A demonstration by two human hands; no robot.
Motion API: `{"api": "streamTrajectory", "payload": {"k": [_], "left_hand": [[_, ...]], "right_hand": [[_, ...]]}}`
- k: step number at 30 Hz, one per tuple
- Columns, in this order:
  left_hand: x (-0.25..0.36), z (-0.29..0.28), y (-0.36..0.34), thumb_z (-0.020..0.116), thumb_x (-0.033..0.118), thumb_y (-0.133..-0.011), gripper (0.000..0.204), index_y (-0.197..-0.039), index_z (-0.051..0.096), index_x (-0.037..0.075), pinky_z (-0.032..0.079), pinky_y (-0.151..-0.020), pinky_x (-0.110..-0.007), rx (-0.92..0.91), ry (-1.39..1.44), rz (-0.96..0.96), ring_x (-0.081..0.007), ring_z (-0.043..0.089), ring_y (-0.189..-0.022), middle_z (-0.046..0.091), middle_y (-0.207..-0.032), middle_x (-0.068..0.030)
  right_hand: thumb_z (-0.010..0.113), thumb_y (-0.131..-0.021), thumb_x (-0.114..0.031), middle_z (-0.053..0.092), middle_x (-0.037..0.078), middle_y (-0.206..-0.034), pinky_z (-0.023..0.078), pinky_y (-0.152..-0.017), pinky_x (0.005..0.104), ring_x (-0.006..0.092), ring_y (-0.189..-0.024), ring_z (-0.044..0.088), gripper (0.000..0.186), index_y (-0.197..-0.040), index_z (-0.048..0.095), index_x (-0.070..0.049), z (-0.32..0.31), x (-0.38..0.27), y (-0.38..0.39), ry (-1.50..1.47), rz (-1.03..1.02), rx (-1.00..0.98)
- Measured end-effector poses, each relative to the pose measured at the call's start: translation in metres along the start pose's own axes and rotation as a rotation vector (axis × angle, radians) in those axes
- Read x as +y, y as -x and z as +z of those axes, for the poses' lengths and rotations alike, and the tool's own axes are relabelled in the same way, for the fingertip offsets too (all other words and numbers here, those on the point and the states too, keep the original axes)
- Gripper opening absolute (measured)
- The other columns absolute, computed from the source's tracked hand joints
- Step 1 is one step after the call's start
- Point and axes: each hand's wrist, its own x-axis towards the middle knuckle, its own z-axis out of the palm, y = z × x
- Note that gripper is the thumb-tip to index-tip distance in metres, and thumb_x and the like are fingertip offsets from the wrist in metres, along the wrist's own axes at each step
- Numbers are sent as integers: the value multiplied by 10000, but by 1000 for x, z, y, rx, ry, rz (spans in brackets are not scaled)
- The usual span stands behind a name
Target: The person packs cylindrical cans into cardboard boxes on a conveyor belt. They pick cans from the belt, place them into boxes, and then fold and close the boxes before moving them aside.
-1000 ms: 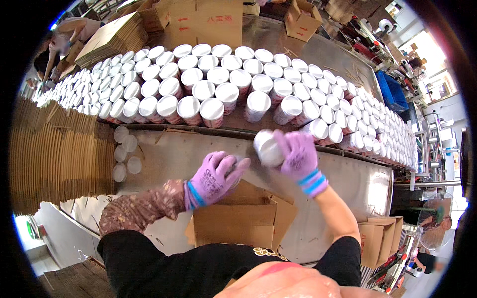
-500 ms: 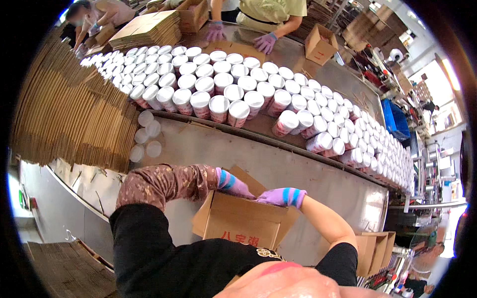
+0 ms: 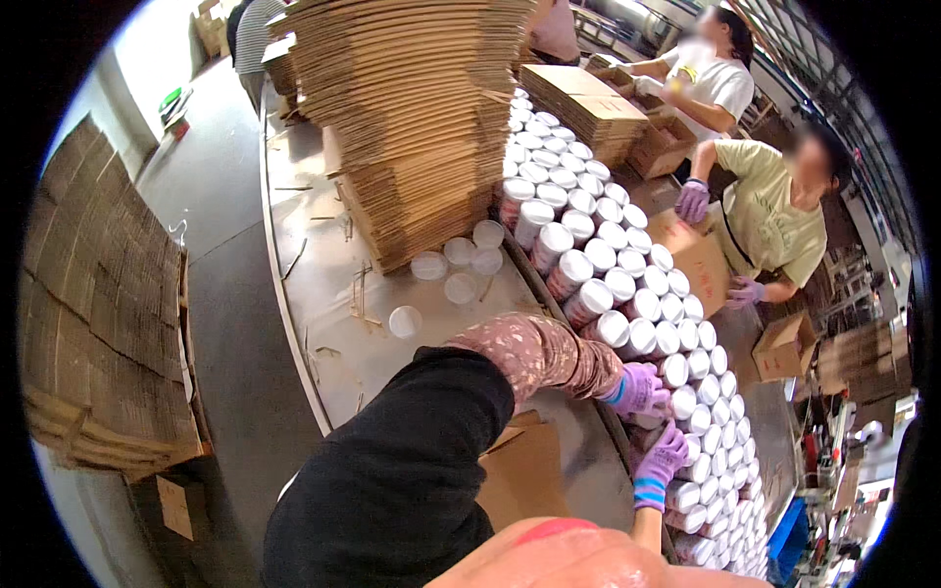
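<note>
My left hand (image 3: 639,388), in a purple glove below a flowered sleeve, lies on the near edge of a dense field of white-lidded cans (image 3: 627,284) on a long table. My right hand (image 3: 663,459), also in a purple glove, reaches up to the same edge just below it. A can (image 3: 647,423) with a reddish label shows between the two hands. Both hands touch cans, but I cannot make out a grip. An open cardboard box (image 3: 529,470) sits under my arms, partly hidden by my black sleeve.
A tall stack of flattened cartons (image 3: 421,118) stands on the table's grey rim (image 3: 323,294), with loose white lids (image 3: 456,269) beside it. More flat cardboard (image 3: 98,323) is piled at left. Across the table, two people in purple gloves (image 3: 692,199) handle a brown box (image 3: 698,257).
My view has swung left and the table now runs diagonally. Both hands have left the open box and reached out to the cans at the table's near edge.
</note>
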Motion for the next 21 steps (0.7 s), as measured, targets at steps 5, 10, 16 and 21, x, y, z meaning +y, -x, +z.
{"api": "streamTrajectory", "payload": {"k": [5,10,16,21], "left_hand": [[40,-80,25,649,411,-615,671,-1193,420,157,417,-657,-383,-176,122,56,-215,530,-802,468,-961,-64],[73,-67,45,645,432,-647,710,-1242,401,132,424,-778,-434,-827,797,50,-280,540,-976,520,-1124,-110],[104,-27,22,505,347,-803,461,-1191,468,102,406,-834,-371,-1086,1001,139,-245,514,-1005,576,-1044,-101],[107,-90,59,434,298,-869,354,-1128,523,73,402,-856,-314,-1066,969,42,-191,507,-1005,587,-1000,-85]], "right_hand": [[594,-644,-141,421,166,-1012,310,-901,404,323,-982,394,578,-1156,372,6,-69,-18,53,-143,-331,63],[724,-549,-191,470,191,-1045,377,-884,390,342,-1004,453,770,-1206,366,-11,-40,-20,103,-676,-389,-452],[565,-768,-403,604,122,-900,439,-777,282,184,-889,560,517,-1064,548,21,-64,-38,121,-1092,-16,-1002],[487,-831,-410,644,69,-741,468,-612,247,113,-682,584,397,-890,661,-57,-97,-64,147,-888,139,-1017]]}}
